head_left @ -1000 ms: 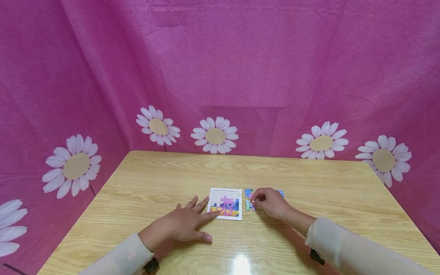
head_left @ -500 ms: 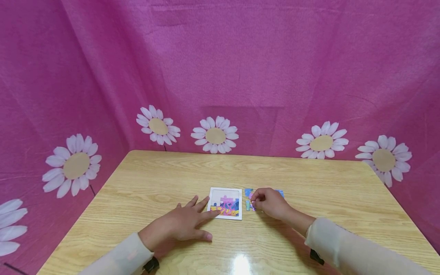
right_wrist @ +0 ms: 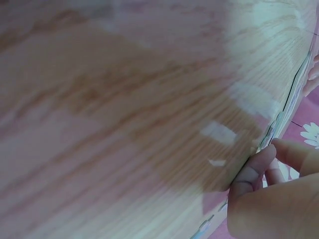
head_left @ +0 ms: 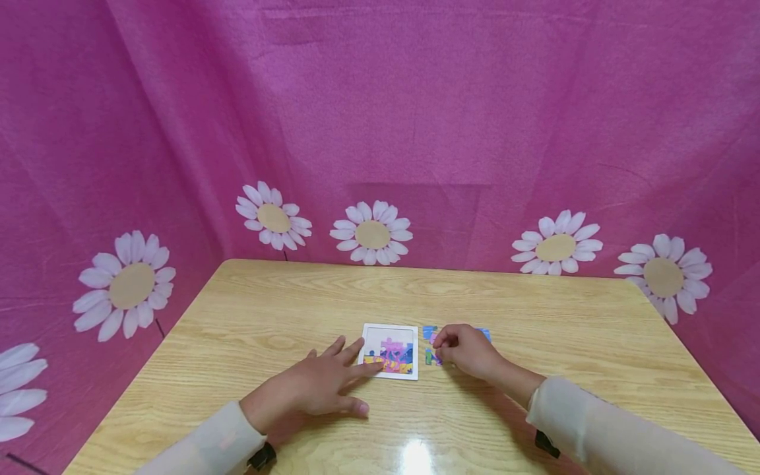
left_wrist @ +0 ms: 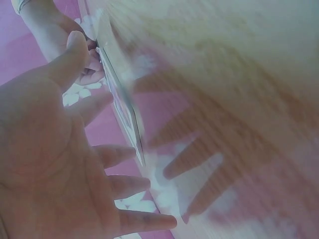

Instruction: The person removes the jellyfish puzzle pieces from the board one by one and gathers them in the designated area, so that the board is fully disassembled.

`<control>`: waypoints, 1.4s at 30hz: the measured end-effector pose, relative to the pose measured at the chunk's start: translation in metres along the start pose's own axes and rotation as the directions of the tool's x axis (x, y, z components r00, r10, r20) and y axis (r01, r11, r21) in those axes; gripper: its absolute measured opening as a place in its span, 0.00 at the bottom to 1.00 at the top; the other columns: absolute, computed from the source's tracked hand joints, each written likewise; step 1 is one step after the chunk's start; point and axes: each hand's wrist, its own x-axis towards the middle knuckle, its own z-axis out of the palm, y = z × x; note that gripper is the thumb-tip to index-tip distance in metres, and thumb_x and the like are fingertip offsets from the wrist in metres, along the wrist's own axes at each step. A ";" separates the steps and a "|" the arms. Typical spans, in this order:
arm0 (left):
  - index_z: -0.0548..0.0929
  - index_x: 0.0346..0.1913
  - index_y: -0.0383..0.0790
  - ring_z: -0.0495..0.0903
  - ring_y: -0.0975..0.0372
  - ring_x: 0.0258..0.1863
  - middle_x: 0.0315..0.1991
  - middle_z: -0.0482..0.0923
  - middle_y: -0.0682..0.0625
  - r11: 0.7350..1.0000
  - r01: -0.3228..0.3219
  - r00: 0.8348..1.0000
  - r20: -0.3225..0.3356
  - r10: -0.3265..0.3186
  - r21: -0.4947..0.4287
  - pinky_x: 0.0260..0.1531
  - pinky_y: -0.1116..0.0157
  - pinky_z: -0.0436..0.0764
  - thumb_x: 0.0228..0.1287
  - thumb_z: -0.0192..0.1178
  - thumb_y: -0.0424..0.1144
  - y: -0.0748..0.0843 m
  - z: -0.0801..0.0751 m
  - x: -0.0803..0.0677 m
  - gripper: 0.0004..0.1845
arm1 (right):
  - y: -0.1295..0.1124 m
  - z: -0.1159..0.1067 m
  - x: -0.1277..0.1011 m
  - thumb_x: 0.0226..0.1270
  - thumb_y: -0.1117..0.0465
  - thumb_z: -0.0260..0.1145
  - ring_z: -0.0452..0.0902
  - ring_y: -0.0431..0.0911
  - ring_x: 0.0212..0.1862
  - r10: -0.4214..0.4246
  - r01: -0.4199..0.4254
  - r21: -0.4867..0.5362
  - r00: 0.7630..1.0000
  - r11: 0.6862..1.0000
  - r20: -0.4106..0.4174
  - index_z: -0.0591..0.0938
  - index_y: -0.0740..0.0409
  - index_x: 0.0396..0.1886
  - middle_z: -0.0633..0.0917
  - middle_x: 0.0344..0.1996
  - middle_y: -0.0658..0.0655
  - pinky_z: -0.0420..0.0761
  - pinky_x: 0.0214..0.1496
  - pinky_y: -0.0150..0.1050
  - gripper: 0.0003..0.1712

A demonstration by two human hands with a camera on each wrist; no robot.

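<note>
A small jigsaw puzzle in a white square frame (head_left: 390,379) lies on the table, its lower part filled with pink, blue and yellow pieces. My left hand (head_left: 315,384) is spread out at its left side; some fingertips reach over the frame's left and lower edge. In the left wrist view the fingers of the left hand (left_wrist: 55,164) are straight. To the right of the frame, my right hand (head_left: 472,353) pinches a green and purple puzzle piece (head_left: 430,357) between thumb and fingertips, low at the table. The right hand (right_wrist: 279,189) partly hides the pieces.
Blue loose puzzle pieces (head_left: 483,332) lie beyond and under the right hand, partly covered. The wooden table (head_left: 297,297) reaches back to a pink cloth (head_left: 380,119) printed with white daisies. Glare (head_left: 417,456) shines near the table's front.
The puzzle piece at my right fingertips looks darker green than before, as if tilted. My left hand has shifted very slightly right. The right hand stays nearly still.
</note>
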 end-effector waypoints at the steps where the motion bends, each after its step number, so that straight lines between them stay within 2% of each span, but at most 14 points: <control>1: 0.61 0.79 0.75 0.43 0.41 0.82 0.84 0.46 0.46 1.000 -0.004 1.000 -0.001 0.004 0.006 0.66 0.26 0.57 0.64 0.56 0.74 0.001 0.000 0.000 0.41 | 0.000 0.000 0.000 0.62 0.71 0.71 0.73 0.40 0.30 0.000 0.000 0.004 1.000 1.000 0.003 0.85 0.63 0.33 0.82 0.25 0.50 0.71 0.30 0.31 0.02; 9: 0.60 0.80 0.70 0.44 0.41 0.82 0.84 0.48 0.44 0.998 -0.059 0.998 -0.006 0.059 0.039 0.67 0.28 0.58 0.66 0.55 0.73 0.009 0.001 0.004 0.42 | -0.004 -0.002 0.002 0.63 0.71 0.70 0.76 0.41 0.31 0.005 -0.006 0.037 1.000 0.999 0.030 0.85 0.63 0.35 0.83 0.25 0.51 0.74 0.32 0.32 0.02; 20: 0.59 0.81 0.70 0.46 0.41 0.82 0.83 0.51 0.43 0.995 -0.060 0.998 -0.005 0.061 0.083 0.66 0.28 0.61 0.66 0.56 0.73 0.016 0.001 0.006 0.42 | -0.022 0.005 0.010 0.66 0.68 0.70 0.74 0.39 0.29 -0.051 0.051 0.001 0.998 0.999 0.046 0.86 0.63 0.36 0.83 0.27 0.51 0.75 0.30 0.32 0.01; 26: 0.59 0.81 0.69 0.47 0.40 0.81 0.83 0.51 0.43 0.991 -0.065 0.998 0.003 0.065 0.120 0.65 0.30 0.64 0.66 0.55 0.73 0.015 0.004 0.007 0.43 | -0.030 0.016 0.017 0.68 0.66 0.71 0.73 0.41 0.28 -0.028 0.026 0.030 0.996 0.999 0.085 0.85 0.62 0.37 0.81 0.28 0.51 0.75 0.26 0.32 0.03; 36: 0.58 0.81 0.67 0.49 0.40 0.81 0.83 0.50 0.43 0.985 -0.073 0.997 0.003 0.073 0.153 0.64 0.32 0.67 0.66 0.55 0.73 0.017 0.005 0.007 0.44 | -0.041 0.031 0.025 0.61 0.72 0.72 0.75 0.39 0.30 -0.087 0.085 0.030 0.993 0.996 0.078 0.86 0.63 0.34 0.83 0.27 0.51 0.76 0.32 0.33 0.04; 42: 0.57 0.82 0.68 0.49 0.40 0.81 0.84 0.48 0.43 0.984 -0.071 0.997 0.012 0.070 0.165 0.64 0.32 0.68 0.65 0.54 0.75 0.016 0.006 0.008 0.45 | -0.043 0.039 0.029 0.58 0.72 0.75 0.76 0.38 0.31 -0.095 0.096 -0.016 0.993 0.995 0.071 0.86 0.62 0.34 0.83 0.27 0.49 0.77 0.38 0.34 0.06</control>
